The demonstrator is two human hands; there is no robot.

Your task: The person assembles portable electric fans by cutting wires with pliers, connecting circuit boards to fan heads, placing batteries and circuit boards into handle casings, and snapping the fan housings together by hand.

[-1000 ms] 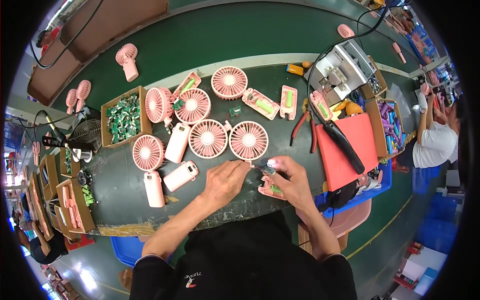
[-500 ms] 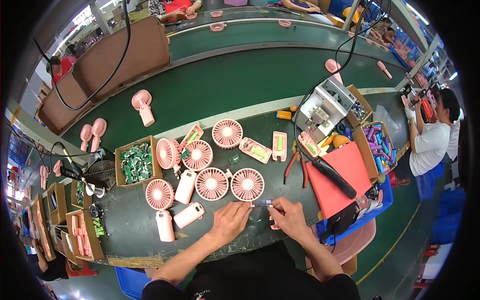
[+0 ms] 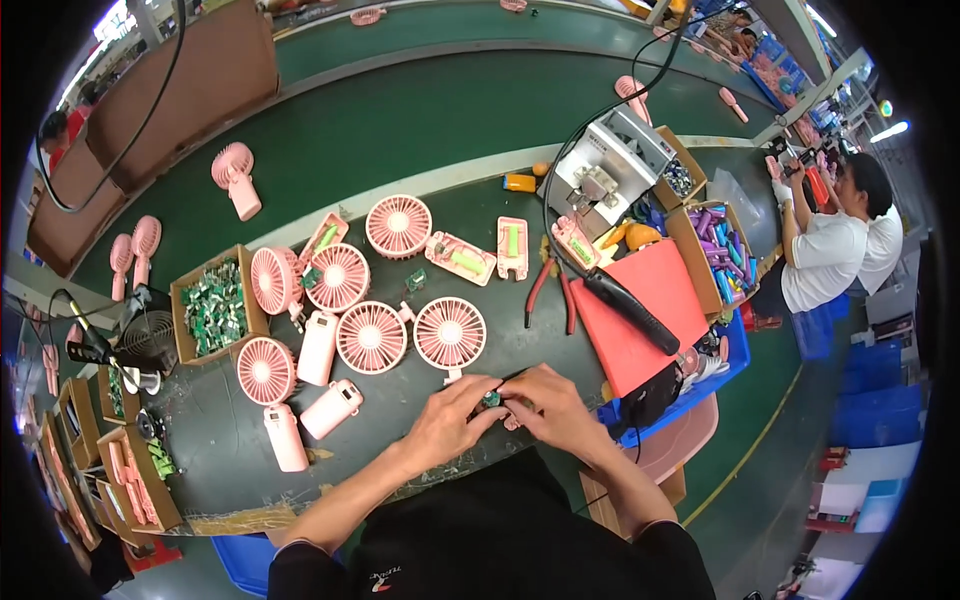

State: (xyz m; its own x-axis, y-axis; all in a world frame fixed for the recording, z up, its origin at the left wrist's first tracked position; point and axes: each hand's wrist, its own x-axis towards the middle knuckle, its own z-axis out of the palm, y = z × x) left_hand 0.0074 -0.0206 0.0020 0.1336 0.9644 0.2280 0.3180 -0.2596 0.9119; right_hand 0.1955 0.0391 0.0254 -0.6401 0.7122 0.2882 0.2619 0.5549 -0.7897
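Observation:
My left hand [image 3: 447, 420] and my right hand [image 3: 556, 412] meet at the near edge of the bench, fingers closed in a pinch around a small green circuit board [image 3: 490, 400]. A small pink plastic part [image 3: 513, 422] shows just below my right fingertips, partly hidden by them. Right above the hands lies a pink fan head [image 3: 450, 334], its short neck almost at my left fingers. More pink fan heads [image 3: 372, 337] and closed pink handles [image 3: 331, 408] are spread to the left. Open handle shells with green cells inside [image 3: 461, 258] lie farther back.
A carton of circuit boards [image 3: 214, 310] stands left. To the right are red-handled pliers [image 3: 550, 292], a black-handled tool [image 3: 632, 314] on a red sheet [image 3: 655, 290], a grey machine [image 3: 610, 175] and a box of coloured cells [image 3: 718, 258]. A conveyor [image 3: 400, 120] runs behind.
My hands have drawn closer together, and the green board now shows between them where a small dark-blue piece was held level before. The whole view has shifted, moving the bench up and left.

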